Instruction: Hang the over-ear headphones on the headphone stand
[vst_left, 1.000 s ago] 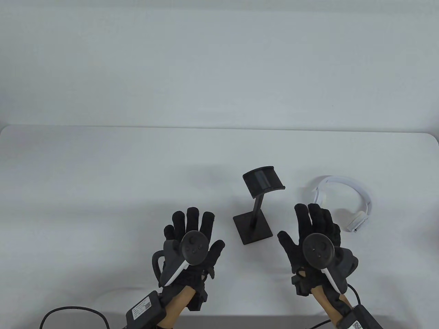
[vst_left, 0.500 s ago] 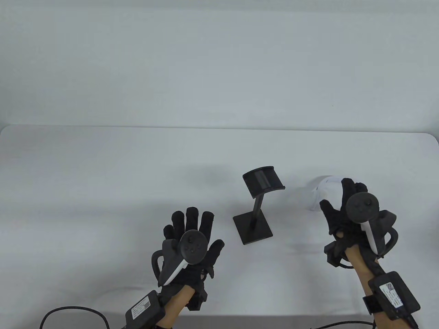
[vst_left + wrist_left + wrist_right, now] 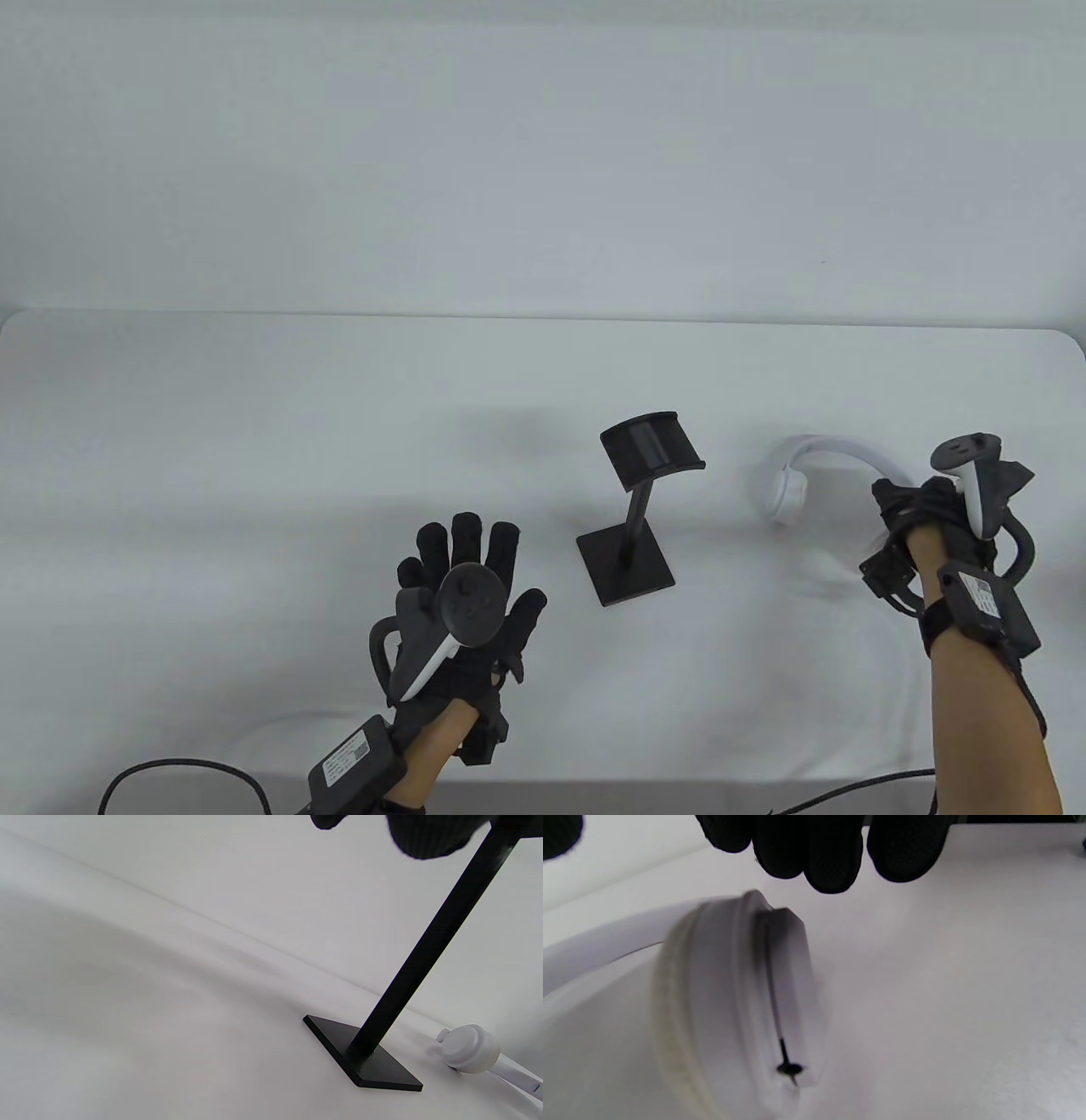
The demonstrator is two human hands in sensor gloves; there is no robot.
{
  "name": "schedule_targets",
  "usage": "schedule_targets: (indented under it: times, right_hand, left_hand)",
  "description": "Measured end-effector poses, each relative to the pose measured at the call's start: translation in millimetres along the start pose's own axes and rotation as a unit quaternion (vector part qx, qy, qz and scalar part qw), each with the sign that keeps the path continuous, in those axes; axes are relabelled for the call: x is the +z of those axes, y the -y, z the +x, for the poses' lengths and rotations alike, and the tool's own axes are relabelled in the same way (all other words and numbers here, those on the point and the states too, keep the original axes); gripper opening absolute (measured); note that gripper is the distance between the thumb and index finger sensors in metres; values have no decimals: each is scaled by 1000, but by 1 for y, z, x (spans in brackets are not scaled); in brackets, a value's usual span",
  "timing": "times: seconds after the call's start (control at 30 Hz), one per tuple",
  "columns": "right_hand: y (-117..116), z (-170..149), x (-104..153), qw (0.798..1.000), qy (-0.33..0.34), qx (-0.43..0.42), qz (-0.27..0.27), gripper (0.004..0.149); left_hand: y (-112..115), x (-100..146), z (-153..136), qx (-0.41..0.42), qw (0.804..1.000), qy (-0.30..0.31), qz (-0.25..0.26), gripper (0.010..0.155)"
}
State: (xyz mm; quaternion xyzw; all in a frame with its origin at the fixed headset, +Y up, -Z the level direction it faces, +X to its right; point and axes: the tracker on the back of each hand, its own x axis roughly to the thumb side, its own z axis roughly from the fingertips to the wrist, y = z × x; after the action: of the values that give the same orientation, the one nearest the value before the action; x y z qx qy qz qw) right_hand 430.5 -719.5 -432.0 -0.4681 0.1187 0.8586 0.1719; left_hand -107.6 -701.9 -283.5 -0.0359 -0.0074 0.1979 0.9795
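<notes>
Headphones (image 3: pixel 793 480): white, right of the stand (image 3: pixel 640 518), not yet hung. Right hand (image 3: pixel 920 518) at their far earcup; grip cannot be told. Left hand (image 3: pixel 462 586) left of stand, fingers spread, holding nothing. Lifting and hanging remain.

A black headphone stand (image 3: pixel 638 509) is seen upright on the white surface (image 3: pixel 254 441), made of a flat square base, a thin straight post and a curved rest at the top, with nothing hung on it. White over-ear headphones (image 3: pixel 797 475) are found to its right, apart from it: one round ear cup faces the stand, and the headband arches away toward the right hand (image 3: pixel 929 514), where the other end is hidden.
</notes>
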Motion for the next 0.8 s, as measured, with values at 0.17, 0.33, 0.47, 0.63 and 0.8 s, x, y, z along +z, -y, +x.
schedule_targets:
  times: [0.17,0.33,0.47,0.63,0.8]
  right_hand:
    - [-9,-10,-23,998,-45,-21,37,78]
    - [-18,-17,-38,995,-78,-23,65,72]
    - [-23,-20,-46,993,-101,-17,66,65]
    - [-27,-22,-52,989,-117,1,89,57]
    - [-26,-24,-50,987,-119,-4,106,52]
  left_hand:
    - [0,0,0,-2,1000,-4,-4,76]
    - [1,-1,-2,-4,1000,-11,-9,76]
    - [2,-3,-3,-5,1000,-15,-14,77]
    - [2,-4,-4,-5,1000,-19,-18,76]
    - [2,-4,-4,-4,1000,-21,-20,76]
